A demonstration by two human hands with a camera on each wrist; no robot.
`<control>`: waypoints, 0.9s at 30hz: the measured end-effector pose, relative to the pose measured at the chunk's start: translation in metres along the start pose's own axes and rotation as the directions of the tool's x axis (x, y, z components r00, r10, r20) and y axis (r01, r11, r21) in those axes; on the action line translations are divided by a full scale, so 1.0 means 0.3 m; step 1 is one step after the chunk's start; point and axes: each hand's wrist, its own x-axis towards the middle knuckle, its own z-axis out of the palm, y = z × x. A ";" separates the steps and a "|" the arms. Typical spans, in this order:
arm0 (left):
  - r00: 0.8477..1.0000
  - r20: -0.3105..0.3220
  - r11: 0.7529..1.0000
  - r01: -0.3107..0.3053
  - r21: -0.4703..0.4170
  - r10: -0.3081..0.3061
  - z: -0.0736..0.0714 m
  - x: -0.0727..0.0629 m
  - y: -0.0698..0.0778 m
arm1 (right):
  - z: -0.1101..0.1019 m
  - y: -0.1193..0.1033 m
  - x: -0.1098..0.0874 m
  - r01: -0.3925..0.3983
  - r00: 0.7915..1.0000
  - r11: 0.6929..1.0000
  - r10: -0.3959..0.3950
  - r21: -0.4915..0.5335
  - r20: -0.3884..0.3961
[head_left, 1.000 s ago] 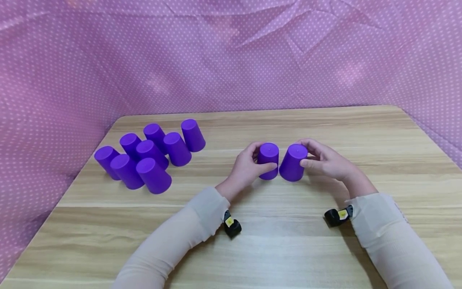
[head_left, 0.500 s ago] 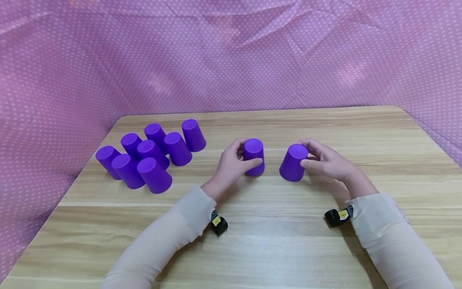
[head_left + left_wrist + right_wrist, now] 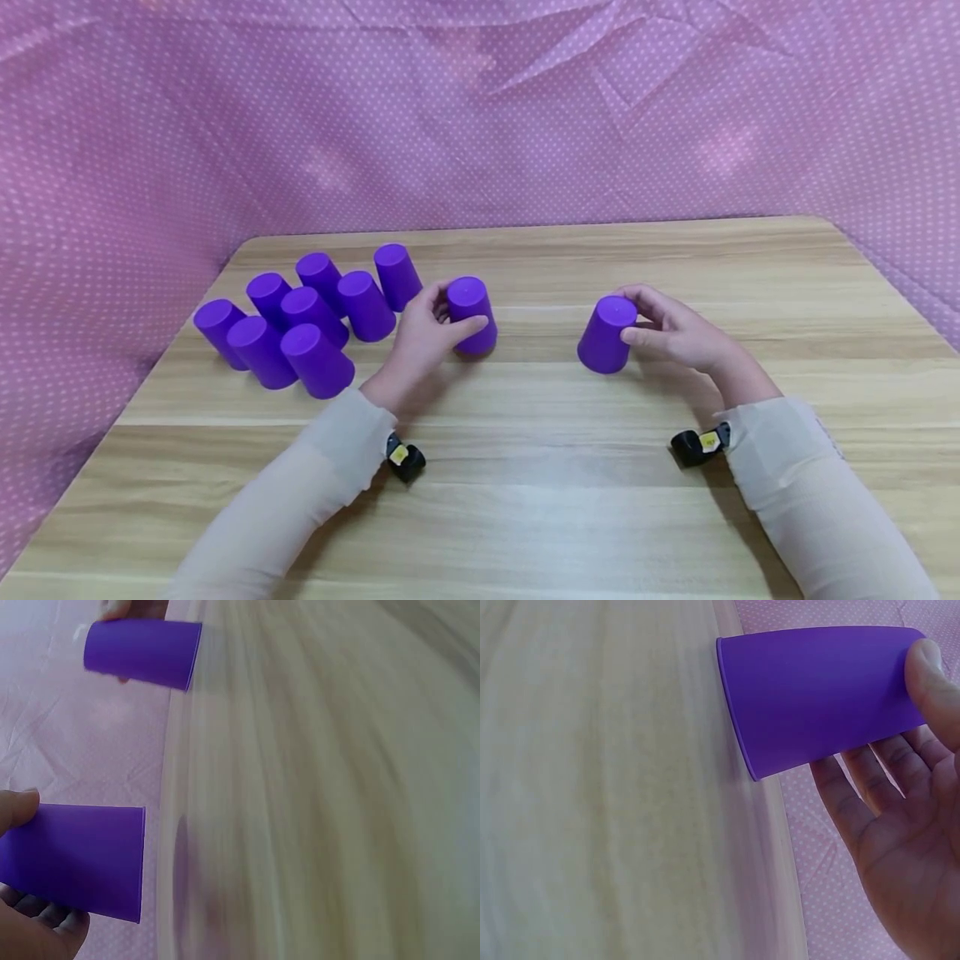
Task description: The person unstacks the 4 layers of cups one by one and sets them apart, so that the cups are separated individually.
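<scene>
My left hand [image 3: 422,340] grips an upside-down purple cup [image 3: 471,305], thumb in front and fingers behind. In the left wrist view that cup's rim hovers a little off the wood, with a purple reflection beneath it. Farther right, my right hand [image 3: 673,335] holds a second inverted purple cup [image 3: 602,343] by its right side, thumb near the base. The right wrist view shows this cup's rim [image 3: 736,712] right at the tabletop. A wide stretch of wood separates the two cups.
Several more inverted purple cups [image 3: 318,362] stand in close rows on the left of the wooden table [image 3: 540,517], just beyond my left hand. A pink dotted cloth [image 3: 480,133] hangs behind and beside the table.
My left hand has carried its cup leftward, away from the right cup and toward the group of cups. The right hand and its cup have stayed in place.
</scene>
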 end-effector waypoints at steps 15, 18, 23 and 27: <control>0.997 -0.078 0.997 0.029 0.075 -0.023 -0.192 -0.052 -0.016 | 0.003 -0.008 0.001 -0.005 1.000 1.000 0.005 0.006 -0.010; 0.994 -0.097 0.993 0.058 0.105 -0.048 -0.221 -0.060 -0.024 | 0.003 -0.007 0.000 -0.001 1.000 1.000 0.001 0.007 -0.005; 0.991 -0.127 0.981 0.071 0.181 -0.048 -0.264 -0.072 -0.024 | 0.001 -0.005 -0.001 0.016 1.000 1.000 -0.016 0.011 0.009; 0.990 -0.134 0.974 0.073 0.213 -0.045 -0.290 -0.083 -0.022 | 0.000 -0.003 0.000 0.023 1.000 1.000 -0.023 0.004 0.009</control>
